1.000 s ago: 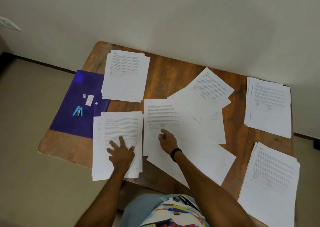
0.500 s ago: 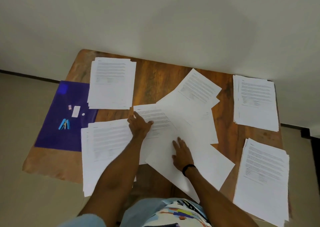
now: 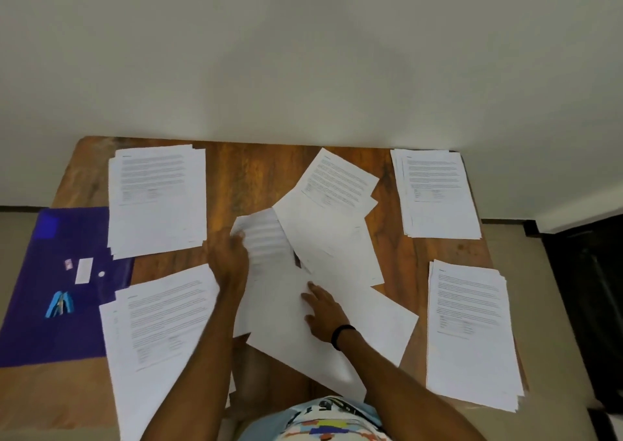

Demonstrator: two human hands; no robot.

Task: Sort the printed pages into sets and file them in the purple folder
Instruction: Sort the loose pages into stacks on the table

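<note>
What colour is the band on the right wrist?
Black; the band shows best in the head view.

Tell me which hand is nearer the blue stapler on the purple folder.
Left. The left hand holds a printed page mid-table, right of the stapler; the right hand lies flat on loose sheets, farther right.

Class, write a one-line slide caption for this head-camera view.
Left hand grips a printed page from the loose middle pile while the right hand rests on it.
</note>
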